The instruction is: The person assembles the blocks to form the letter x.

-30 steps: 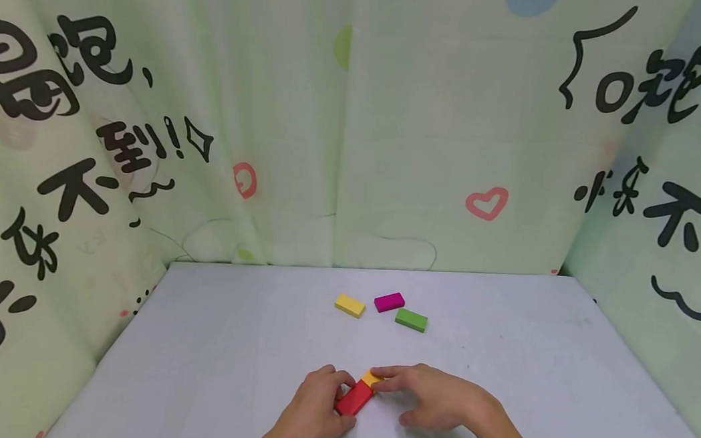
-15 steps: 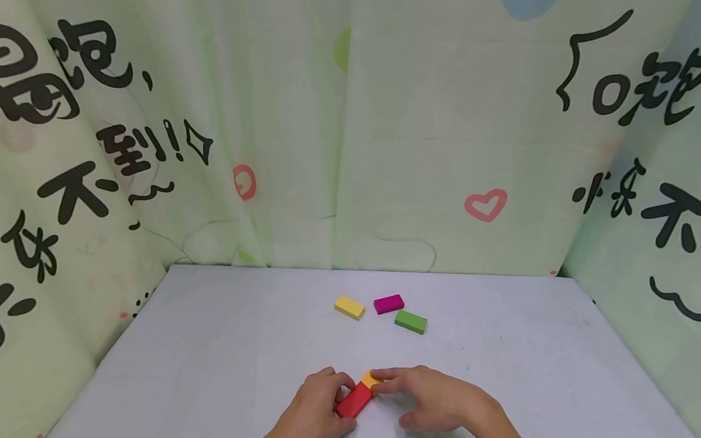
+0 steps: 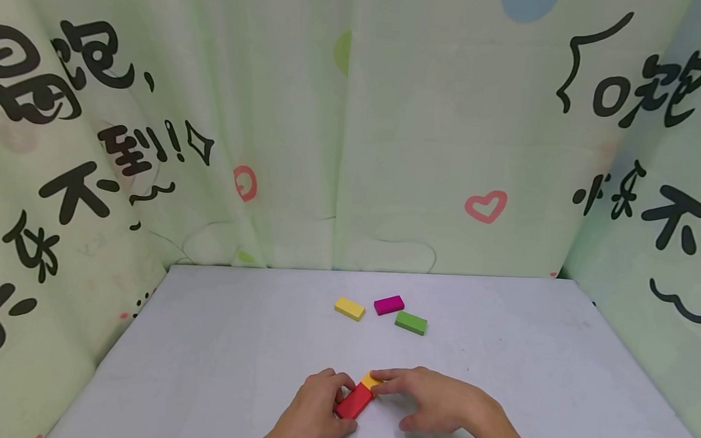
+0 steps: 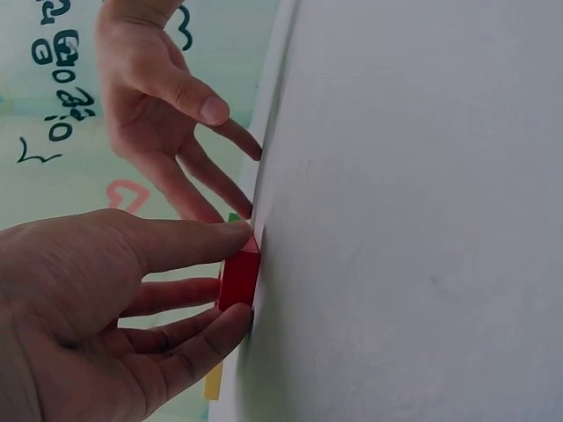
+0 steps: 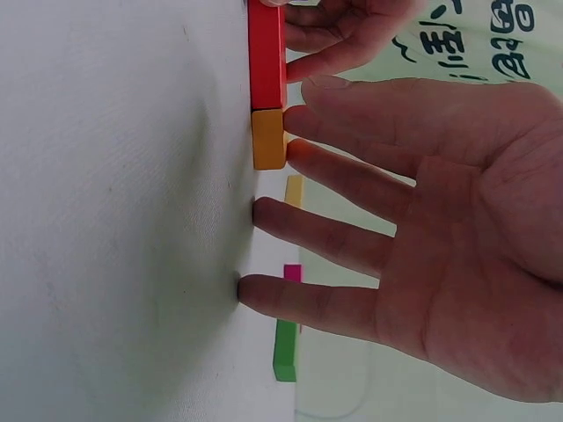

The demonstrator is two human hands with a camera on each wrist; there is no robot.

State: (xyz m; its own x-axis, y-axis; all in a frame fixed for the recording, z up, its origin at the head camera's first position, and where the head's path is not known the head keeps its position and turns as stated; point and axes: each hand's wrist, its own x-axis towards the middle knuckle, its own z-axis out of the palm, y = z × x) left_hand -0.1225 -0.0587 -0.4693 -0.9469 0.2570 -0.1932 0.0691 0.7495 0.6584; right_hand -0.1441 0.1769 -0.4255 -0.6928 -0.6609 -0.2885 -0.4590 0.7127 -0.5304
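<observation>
A red block (image 3: 354,401) lies on the white table, end to end with an orange block (image 5: 268,139). My left hand (image 3: 317,404) pinches the red block between thumb and fingers, which shows clearly in the left wrist view. At the orange block, my right hand (image 3: 436,398) rests its index and middle fingertips on the top. In the right wrist view its fingers (image 5: 325,233) are nearly straight and spread, the lower two reaching to the table surface. The thumb of the right hand stays off the blocks.
Farther back on the white table (image 3: 228,345) lie a yellow block (image 3: 350,309), a magenta block (image 3: 389,305) and a green block (image 3: 411,322). A pale green curtain (image 3: 403,148) with printed characters closes in the back and both sides.
</observation>
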